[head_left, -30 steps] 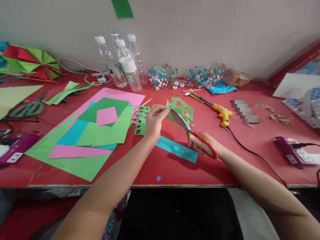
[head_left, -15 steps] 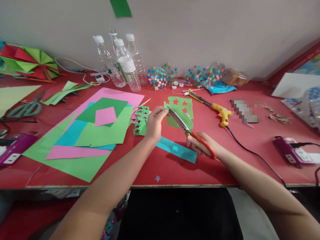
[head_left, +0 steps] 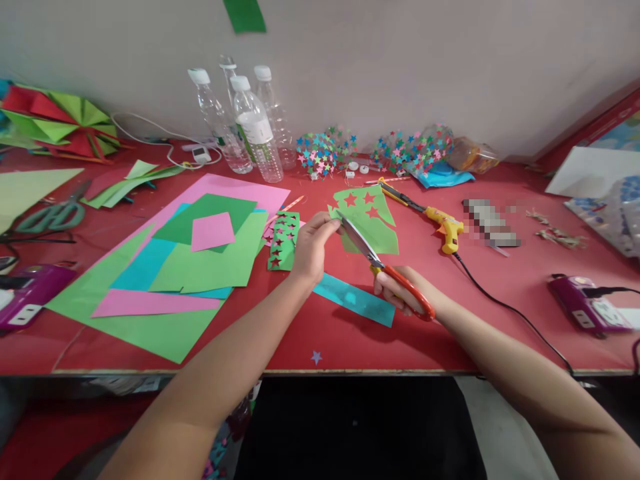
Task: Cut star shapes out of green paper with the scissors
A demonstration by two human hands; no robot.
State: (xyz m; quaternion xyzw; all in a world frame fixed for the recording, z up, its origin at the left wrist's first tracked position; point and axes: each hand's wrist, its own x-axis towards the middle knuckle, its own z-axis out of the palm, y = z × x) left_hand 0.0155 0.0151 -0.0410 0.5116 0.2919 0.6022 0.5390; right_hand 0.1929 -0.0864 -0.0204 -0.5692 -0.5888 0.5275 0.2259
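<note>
A small purple paper star lies near the front edge of the red table, with a blue paper strip beyond it. Over the strip's right end, the right hand grips red-handled scissors, blades angled up and leftward. The left hand pinches the left edge of a light green sheet right by the scissor tips; star-shaped holes show in the sheet's far part, behind the blades. Left of that hand are a green strip with star cut-outs and layered coloured papers. Rightward lies a yellow glue gun; farther back, four clear plastic bottles stand near the wall
</note>
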